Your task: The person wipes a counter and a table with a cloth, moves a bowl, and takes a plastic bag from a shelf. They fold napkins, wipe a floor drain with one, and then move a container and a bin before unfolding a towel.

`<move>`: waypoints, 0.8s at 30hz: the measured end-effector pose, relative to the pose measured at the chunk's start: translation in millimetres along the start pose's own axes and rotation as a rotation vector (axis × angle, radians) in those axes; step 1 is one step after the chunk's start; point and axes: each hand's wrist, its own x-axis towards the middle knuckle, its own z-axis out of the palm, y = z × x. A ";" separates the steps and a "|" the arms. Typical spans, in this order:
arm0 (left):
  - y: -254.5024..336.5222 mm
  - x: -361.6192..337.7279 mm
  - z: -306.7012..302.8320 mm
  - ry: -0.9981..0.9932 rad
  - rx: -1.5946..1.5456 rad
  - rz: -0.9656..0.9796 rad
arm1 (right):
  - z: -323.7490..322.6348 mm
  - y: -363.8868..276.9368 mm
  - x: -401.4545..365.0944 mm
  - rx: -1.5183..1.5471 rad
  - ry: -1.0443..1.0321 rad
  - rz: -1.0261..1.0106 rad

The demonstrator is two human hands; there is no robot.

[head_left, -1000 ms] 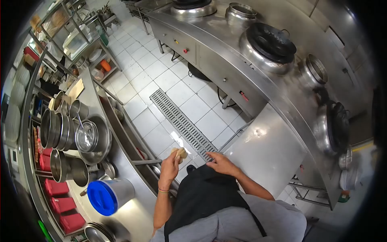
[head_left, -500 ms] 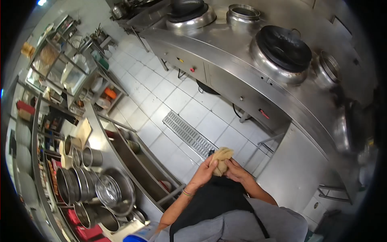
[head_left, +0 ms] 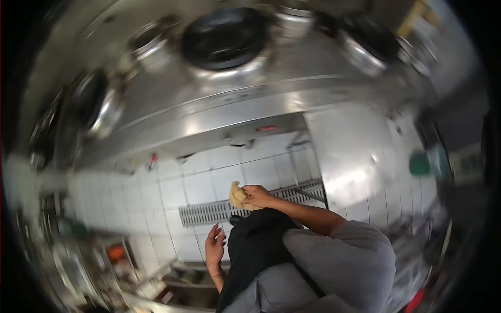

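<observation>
A crumpled tan cloth (head_left: 238, 197) is gripped in my right hand (head_left: 257, 196), in front of my black apron and above the floor drain. Part of the cloth sticks up past my fingers. My left hand (head_left: 214, 244) hangs lower and to the left, apart from the cloth. Its fingers are loosely bent and spread, with nothing in them.
Ahead runs a steel cooking range (head_left: 209, 117) carrying a large black wok (head_left: 225, 39) and steel pots. A bare steel panel (head_left: 349, 156) stands at the right. A slotted drain (head_left: 203, 214) crosses the white tiles. Blurred shelving lies at the lower left.
My view has swung right to face the range. My left hand has let go of the cloth and dropped away to the left; my right hand keeps hold of it.
</observation>
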 end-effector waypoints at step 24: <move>-69.8 369.3 -190.9 -0.704 0.922 0.127 | 157.3 -53.4 -599.8 -0.604 2.108 1.801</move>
